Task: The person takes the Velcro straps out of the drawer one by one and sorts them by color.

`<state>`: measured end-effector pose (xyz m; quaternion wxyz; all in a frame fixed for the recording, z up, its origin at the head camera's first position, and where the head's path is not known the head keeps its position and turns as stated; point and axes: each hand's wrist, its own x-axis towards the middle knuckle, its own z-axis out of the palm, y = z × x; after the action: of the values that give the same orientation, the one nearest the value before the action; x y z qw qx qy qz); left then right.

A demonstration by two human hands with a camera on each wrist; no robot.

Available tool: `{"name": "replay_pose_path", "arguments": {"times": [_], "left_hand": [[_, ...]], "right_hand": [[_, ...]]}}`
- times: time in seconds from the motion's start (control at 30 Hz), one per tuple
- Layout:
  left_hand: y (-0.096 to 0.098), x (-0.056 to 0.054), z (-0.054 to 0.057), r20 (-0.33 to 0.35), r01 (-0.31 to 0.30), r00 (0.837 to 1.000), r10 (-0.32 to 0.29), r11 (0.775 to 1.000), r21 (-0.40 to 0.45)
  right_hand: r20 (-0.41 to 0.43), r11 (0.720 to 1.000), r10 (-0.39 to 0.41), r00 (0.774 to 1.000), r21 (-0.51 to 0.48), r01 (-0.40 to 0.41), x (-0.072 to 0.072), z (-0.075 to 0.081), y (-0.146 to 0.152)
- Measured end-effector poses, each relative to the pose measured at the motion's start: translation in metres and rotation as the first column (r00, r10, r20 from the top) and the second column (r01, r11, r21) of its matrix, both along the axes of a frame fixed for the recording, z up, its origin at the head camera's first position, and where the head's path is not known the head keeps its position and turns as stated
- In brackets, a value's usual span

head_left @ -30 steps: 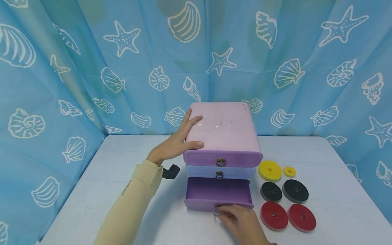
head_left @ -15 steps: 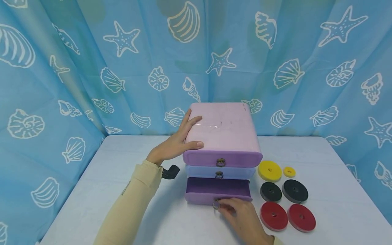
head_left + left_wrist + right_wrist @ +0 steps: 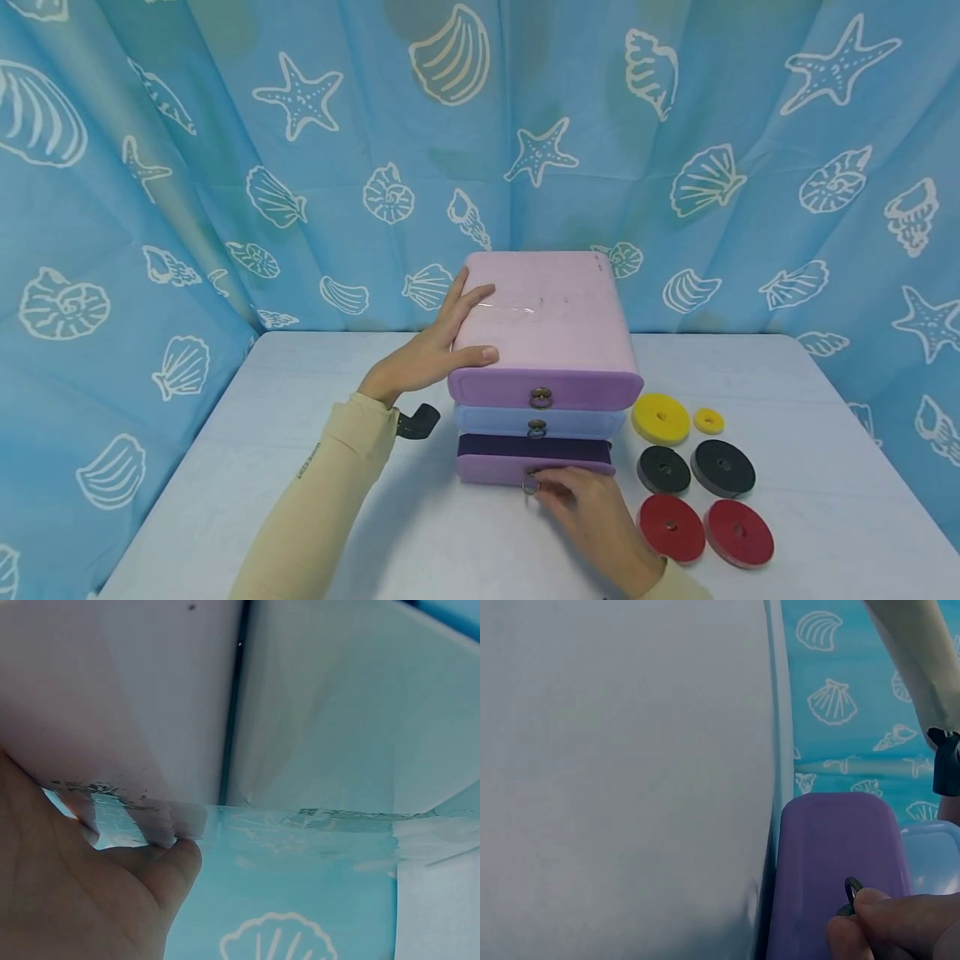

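Note:
A small chest of drawers (image 3: 547, 312) stands mid-table, with a pink top, two upper drawers closed and the purple bottom drawer (image 3: 491, 469) partly out. My left hand (image 3: 431, 354) rests on the chest's top left edge, fingers spread; in the left wrist view, that hand (image 3: 90, 877) lies against the chest's side. My right hand (image 3: 592, 521) pinches the ring pull (image 3: 531, 483) of the bottom drawer between thumb and fingers. The right wrist view shows the ring pull (image 3: 852, 889) at the fingertips, in front of the purple drawer front (image 3: 840, 847). Only a dark strip of the drawer's inside shows.
Right of the chest lie flat round rolls on the white table (image 3: 315, 367): a large yellow roll (image 3: 661, 419), a small yellow roll (image 3: 708, 421), two black ones (image 3: 723, 468) and two red ones (image 3: 738, 533). A blue shell-patterned curtain (image 3: 585, 167) hangs behind.
The bottom drawer has slid inward, away from me, and its opening has narrowed. My right hand has moved in with the ring pull. The left hand has stayed in place.

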<state>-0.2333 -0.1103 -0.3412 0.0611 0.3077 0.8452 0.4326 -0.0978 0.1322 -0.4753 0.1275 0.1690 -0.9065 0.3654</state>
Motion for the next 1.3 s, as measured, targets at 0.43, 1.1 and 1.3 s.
{"name": "replay_pose_path", "arguments": {"times": [0.43,1.1,1.3], "left_hand": [[0.000,-0.001,0.000,-0.005,0.006,1.000,-0.006,1.000,-0.006],[-0.001,-0.002,0.000,-0.007,0.022,1.000,-0.021,1.000,0.013],[-0.001,-0.002,0.000,0.001,0.019,1.000,-0.019,1.000,0.015]], "right_hand": [[-0.069,1.000,0.013,0.998,-0.025,-0.015,-0.015,-0.003,0.001],[-0.086,0.999,-0.010,0.996,-0.042,0.007,-0.022,-0.005,-0.001],[-0.117,1.000,-0.016,0.993,-0.027,0.013,-0.024,-0.007,-0.001]]}}
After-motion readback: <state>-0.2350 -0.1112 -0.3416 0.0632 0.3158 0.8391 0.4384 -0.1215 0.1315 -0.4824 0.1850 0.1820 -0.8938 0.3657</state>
